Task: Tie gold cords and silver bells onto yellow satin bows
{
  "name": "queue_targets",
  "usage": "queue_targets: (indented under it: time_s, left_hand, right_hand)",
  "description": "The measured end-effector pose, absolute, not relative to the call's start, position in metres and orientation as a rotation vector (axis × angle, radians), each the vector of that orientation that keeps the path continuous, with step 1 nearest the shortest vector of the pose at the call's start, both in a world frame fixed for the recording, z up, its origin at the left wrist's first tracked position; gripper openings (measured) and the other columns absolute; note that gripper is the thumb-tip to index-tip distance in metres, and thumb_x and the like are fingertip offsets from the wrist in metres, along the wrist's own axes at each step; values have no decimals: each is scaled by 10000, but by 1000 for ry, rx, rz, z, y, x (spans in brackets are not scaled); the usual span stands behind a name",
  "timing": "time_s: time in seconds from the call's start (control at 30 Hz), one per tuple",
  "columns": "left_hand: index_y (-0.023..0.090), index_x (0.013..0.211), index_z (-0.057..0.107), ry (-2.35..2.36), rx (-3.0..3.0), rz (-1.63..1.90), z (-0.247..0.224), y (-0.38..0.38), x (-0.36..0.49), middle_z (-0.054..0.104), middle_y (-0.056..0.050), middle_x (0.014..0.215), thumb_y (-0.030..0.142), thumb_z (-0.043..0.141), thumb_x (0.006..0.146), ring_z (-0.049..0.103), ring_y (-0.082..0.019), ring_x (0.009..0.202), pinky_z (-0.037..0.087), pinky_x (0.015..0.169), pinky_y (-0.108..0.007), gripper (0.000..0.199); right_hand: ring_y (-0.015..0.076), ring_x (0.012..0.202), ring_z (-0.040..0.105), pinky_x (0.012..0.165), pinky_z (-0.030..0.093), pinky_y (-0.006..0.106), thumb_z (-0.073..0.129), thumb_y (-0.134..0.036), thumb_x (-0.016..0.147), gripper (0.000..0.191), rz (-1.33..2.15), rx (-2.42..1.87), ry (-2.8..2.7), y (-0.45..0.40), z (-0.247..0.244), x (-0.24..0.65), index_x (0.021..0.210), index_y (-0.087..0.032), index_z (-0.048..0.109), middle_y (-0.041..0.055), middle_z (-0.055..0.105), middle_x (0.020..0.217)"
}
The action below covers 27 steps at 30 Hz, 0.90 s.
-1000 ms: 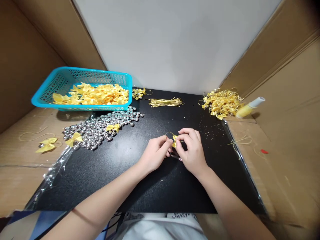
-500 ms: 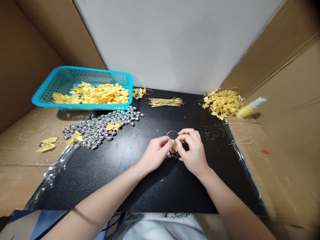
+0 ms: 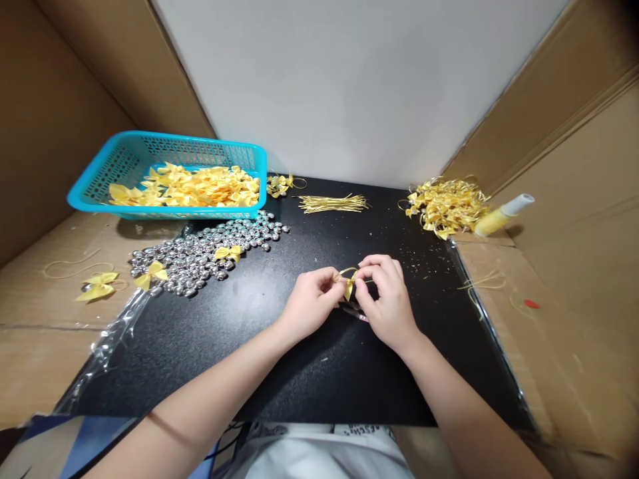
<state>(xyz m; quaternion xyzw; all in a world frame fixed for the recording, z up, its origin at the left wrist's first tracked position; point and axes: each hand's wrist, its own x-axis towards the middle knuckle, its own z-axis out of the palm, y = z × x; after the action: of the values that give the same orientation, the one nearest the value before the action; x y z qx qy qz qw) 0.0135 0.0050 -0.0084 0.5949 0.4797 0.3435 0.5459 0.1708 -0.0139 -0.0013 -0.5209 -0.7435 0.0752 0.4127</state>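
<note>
Over the middle of the black table, my left hand (image 3: 317, 296) and my right hand (image 3: 387, 299) pinch a small yellow ribbon bow (image 3: 349, 288) between them. A gold cord (image 3: 348, 271) loops up behind the bow and runs between my fingertips. The left thumb and forefinger close on the bow's left side; the right fingers grip at its right side. Partly hidden below the hands lies a thin dark tool with a pinkish end (image 3: 360, 316). Whether a bead sits in the bow is hidden by my fingers.
A blue basket (image 3: 164, 211) of yellow bows stands back left, above a spread of silver beads (image 3: 200, 256). A bundle of gold cords (image 3: 333, 203) lies at the back. Finished-looking bows with loops (image 3: 449, 206) are heaped right, beside a yellow-white bottle (image 3: 504, 214). Cardboard walls flank the table.
The gold cord's round loop above the bow has become smaller and flatter. My right fingers have shifted slightly, and a cord end now shows by them. The bow stays between my hands.
</note>
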Motion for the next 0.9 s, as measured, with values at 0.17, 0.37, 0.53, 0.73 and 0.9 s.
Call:
queue_targets:
  time_s: [0.17, 0.37, 0.53, 0.73, 0.9]
  left_hand:
    - [171, 633, 517, 1116, 1371, 852, -8, 6, 13, 516, 37, 560, 375, 531, 848, 500, -93, 520, 420, 538, -207, 297]
    - [170, 642, 532, 1139, 1333, 886, -8, 11, 10, 539, 35, 557, 388, 515, 863, 517, -90, 513, 420, 525, -201, 311]
    - [173, 667, 536, 1169, 1278, 867, -11, 15, 8, 600, 13, 602, 351, 475, 864, 558, -106, 524, 436, 496, -204, 272]
    - [170, 676, 542, 1156, 1296, 870, -16, 14, 9, 602, 9, 617, 376, 438, 899, 562, -101, 537, 433, 496, -196, 321]
    - [175, 692, 529, 1172, 1239, 871, -14, 15, 9, 598, 14, 611, 344, 445, 877, 555, -101, 525, 434, 487, -193, 265]
  right_hand:
    - [230, 947, 572, 839, 475, 405, 527, -159, 885, 112, 220, -1295, -1862, -12, -1, 173, 824, -219, 599, 68, 621, 982]
    - [208, 862, 608, 763, 491, 353, 645, -229, 818, 50, 370, -1397, -1873, -6, 15, 198, 837, -216, 601, 38, 621, 894]
    - [187, 679, 596, 588, 420, 296, 848, -349, 610, 328, 555, -1767, -2268, -19, 21, 212, 706, -217, 564, -17, 618, 764]
    - [195, 757, 607, 670, 428, 314, 763, -270, 760, 220, 575, -1689, -2472, -27, 11, 209, 747, -211, 551, -1, 628, 793]
    - [179, 717, 557, 652, 411, 299, 619, -158, 856, 182, 581, -1576, -2594, -28, 11, 213, 745, -211, 484, 12, 589, 779]
